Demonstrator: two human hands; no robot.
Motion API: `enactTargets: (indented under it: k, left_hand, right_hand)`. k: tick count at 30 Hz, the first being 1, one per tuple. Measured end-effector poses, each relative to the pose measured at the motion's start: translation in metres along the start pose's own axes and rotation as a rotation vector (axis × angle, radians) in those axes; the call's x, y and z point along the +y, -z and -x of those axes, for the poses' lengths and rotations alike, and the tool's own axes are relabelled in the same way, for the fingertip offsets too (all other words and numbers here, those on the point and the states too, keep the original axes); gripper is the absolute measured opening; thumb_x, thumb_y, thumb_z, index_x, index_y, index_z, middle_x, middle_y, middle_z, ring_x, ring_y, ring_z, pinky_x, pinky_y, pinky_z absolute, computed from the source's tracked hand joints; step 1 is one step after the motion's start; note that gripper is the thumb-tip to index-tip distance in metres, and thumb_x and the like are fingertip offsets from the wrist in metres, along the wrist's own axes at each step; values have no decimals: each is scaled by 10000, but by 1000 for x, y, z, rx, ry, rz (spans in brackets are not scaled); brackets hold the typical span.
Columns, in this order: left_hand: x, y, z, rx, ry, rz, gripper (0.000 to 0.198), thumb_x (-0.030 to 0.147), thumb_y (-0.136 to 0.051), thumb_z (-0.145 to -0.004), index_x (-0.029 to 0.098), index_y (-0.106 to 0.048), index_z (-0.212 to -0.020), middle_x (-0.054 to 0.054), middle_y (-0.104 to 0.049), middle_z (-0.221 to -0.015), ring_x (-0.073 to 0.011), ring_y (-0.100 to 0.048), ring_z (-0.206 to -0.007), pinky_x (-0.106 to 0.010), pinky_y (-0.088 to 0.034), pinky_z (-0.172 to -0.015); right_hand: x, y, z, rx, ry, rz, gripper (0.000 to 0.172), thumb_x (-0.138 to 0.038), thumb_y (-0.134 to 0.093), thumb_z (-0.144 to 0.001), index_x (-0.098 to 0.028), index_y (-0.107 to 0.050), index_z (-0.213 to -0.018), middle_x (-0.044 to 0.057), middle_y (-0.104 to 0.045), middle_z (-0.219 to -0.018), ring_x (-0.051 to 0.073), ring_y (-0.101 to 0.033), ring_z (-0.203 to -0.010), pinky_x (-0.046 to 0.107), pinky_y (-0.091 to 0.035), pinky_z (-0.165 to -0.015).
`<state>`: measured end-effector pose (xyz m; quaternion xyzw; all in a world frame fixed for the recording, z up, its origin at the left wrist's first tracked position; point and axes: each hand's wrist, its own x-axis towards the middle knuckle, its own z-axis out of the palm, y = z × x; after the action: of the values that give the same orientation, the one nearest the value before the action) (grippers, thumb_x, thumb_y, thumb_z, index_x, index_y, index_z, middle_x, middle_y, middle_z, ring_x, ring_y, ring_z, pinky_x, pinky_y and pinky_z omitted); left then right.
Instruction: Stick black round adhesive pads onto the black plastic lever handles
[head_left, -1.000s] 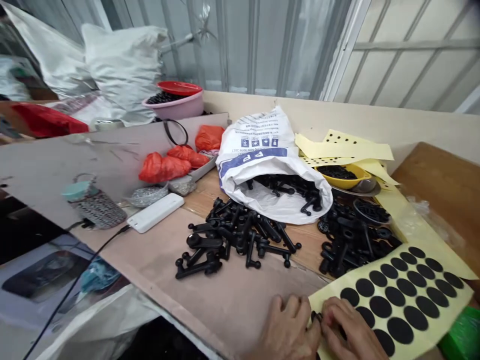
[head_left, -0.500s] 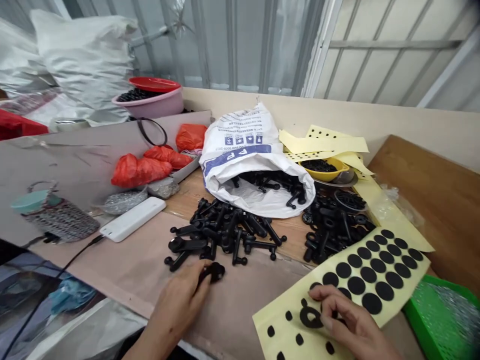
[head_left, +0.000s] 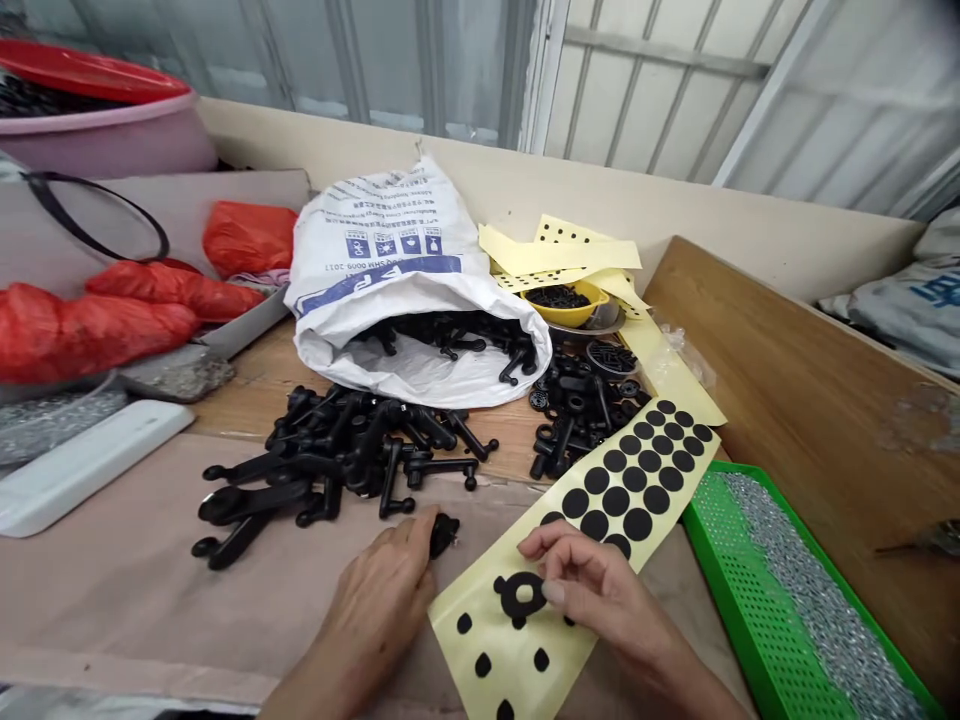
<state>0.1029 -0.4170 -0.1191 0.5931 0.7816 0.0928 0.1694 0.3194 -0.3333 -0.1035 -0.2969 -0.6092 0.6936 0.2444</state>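
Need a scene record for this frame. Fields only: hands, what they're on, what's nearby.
left hand: fingers around a small black molded part
right hand: fingers over a yellow backing sheet, at a black ring-shaped rubber piece
sheet: rows of black round pads
nearby: pile of black plastic levers; white woven sack holding more levers; green perforated tray with silvery bits
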Motion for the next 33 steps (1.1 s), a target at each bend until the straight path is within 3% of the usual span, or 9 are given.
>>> enactTargets:
  k: [2, 5, 8, 10, 14, 18, 22, 26, 33]
  left_hand:
    - [7, 2, -4, -42, -15, 180, 491, 111, -359, -746, 117, -472, -1224, -146, -635, -1116, -287, -599, -1005, -412, -453, -856]
    - [21, 1, -4, -161, -53, 648, 479, 163, -418, -689, 169, -514, -1158, -58, -670, -975, -222, -615, -885, -289, -479, -736]
    - [38, 2, -1, -379, 38, 966, 577, 219, -429, -638, 127, -477, -1206, 6, -629, -655, -164, -562, -610, -215, -408, -507]
    - [47, 6, 1, -460, 100, 1050, 642, 274, -435, -622, 73, -454, -1232, 40, -554, -515, -134, -480, -497, -203, -343, -464]
    - [54, 13, 3, -472, 147, 1077, 693, 384, -469, -645, 55, -463, -1254, 35, -545, -499, -123, -443, -495, -202, -304, -484]
    - [50, 7, 3, -502, 148, 1053, 649, 494, -456, -760, 100, -463, -1276, 33, -540, -490, -131, -440, -510, -206, -292, -493]
    - [45, -2, 0, -513, 71, 1060, 542, 435, -418, -826, 129, -471, -1271, 32, -553, -484, -139, -458, -521, -209, -314, -501]
    - [46, -2, -1, -517, 81, 1047, 496, 407, -412, -820, 127, -519, -1215, 32, -540, -471, -139, -456, -504, -212, -317, -491]
    - [44, -3, 1, -519, 70, 1038, 540, 435, -398, -812, 116, -490, -1237, 23, -548, -491, -151, -472, -538, -224, -318, -509]
  right_hand:
    - [-1, 2, 2, 0, 0, -27, 260, -381, -674, -685, -175, -527, -628, 92, -559, -998, 224, -512, -959, 328, -382, -833]
    - [-3, 3, 3, 18, -7, -72, 257, -378, -679, -678, -173, -533, -627, 86, -560, -994, 218, -509, -943, 315, -378, -812]
    - [-5, 4, 3, 32, -10, -81, 260, -377, -689, -664, -171, -536, -623, 79, -554, -978, 211, -513, -920, 308, -379, -795]
    - [-5, 5, 2, 35, -10, -78, 255, -371, -690, -662, -169, -540, -623, 75, -549, -965, 206, -515, -909, 304, -378, -793]
    - [-4, 4, 2, 39, -29, -97, 242, -350, -689, -657, -167, -536, -619, 66, -540, -945, 194, -512, -894, 298, -374, -794]
    - [-2, 3, 1, 28, -24, -102, 247, -350, -689, -660, -168, -527, -619, 60, -525, -920, 182, -506, -863, 296, -382, -776]
    - [-1, 3, 0, 21, -33, -90, 258, -355, -692, -655, -168, -518, -618, 60, -524, -910, 175, -503, -835, 287, -392, -737]
    - [1, 3, -1, 10, -50, -78, 250, -349, -683, -663, -168, -515, -624, 60, -523, -914, 171, -505, -825, 279, -401, -718]
    - [3, 3, -2, 1, -37, -59, 192, -290, -660, -672, -167, -519, -632, 60, -521, -915, 171, -516, -842, 274, -409, -728]
